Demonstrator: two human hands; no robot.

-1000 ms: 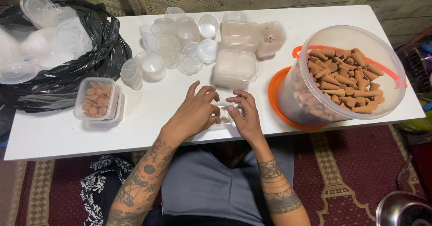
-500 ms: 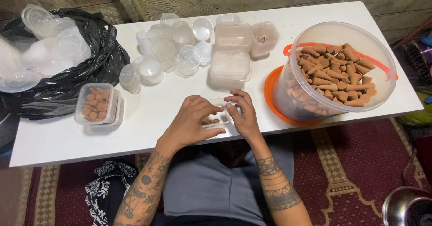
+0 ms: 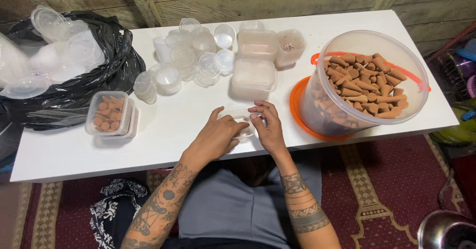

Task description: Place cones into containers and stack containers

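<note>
Small clear plastic box (image 3: 241, 122) between both hands, flat on the white table's (image 3: 173, 135) near edge.

Rectangular, see-through, shallow, rounded corners; sits level, long side running left to right. Left hand (image 3: 216, 138) draped over its left end and front, fingertips resting on top. Right hand (image 3: 268, 127) against the right end, fingers curled over that corner. Only the back rim and a strip of the top showing between the hands; contents and lid state hard to tell. Well apart from the big tub, just short of the stacked boxes behind.
</note>
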